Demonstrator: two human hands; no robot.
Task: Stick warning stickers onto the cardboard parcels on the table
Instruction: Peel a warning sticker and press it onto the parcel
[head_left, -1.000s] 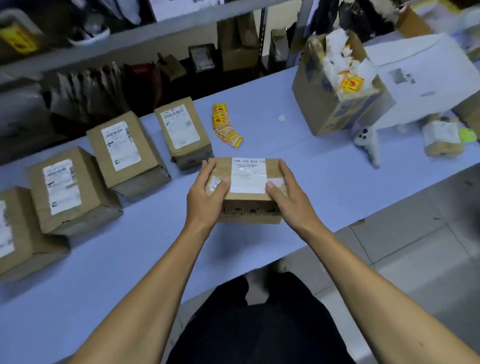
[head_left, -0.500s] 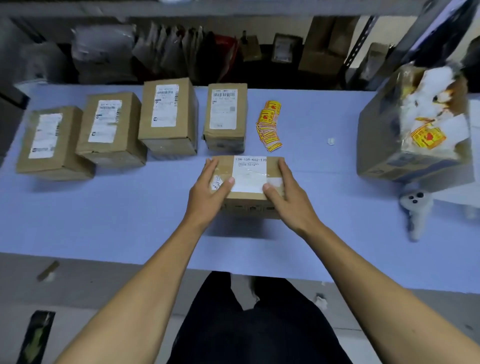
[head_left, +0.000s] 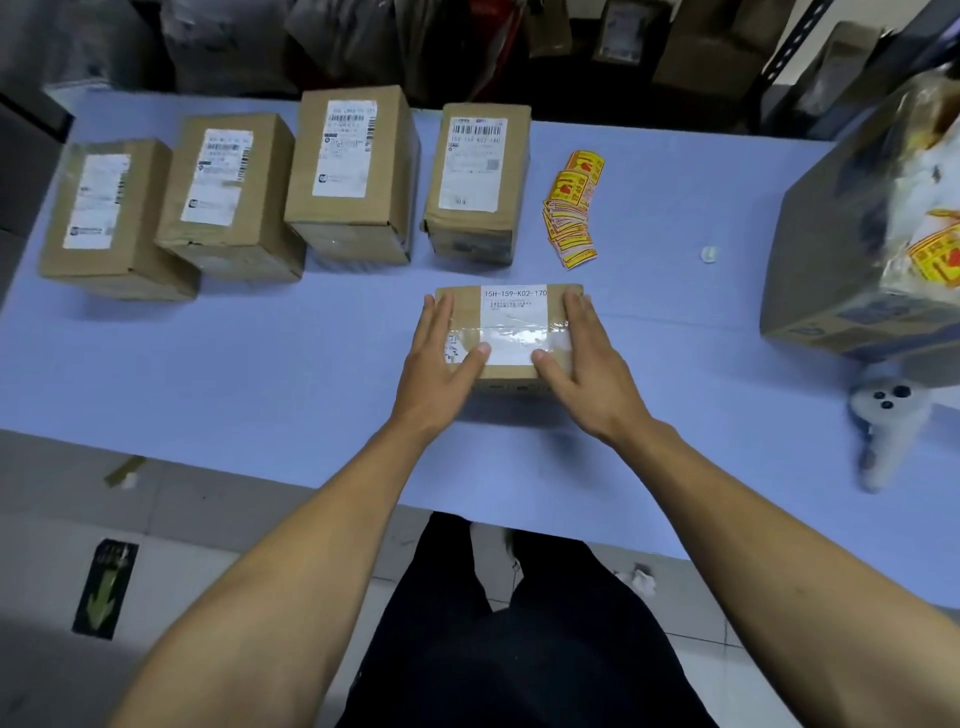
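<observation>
While the parcel (head_left: 506, 332) lies flat on the table (head_left: 260, 374), midway along its length and nearer the front edge than the back-edge row of four boxes (head_left: 291, 192), I have both hands on it. The left hand (head_left: 441, 358) and right hand (head_left: 587, 364) lie flat with straight fingers along its two ends, thumbs resting on the taped top; neither is curled round it. I judge the carton light and stiff, with a slick tape strip across the label, so hold it by the cardboard ends, not the tape. The warning stickers (head_left: 571, 208) lie fanned toward the back edge, just right of the row. Compared with half a second ago, the fingers have straightened and the parcel sits lower, flat on the table.
</observation>
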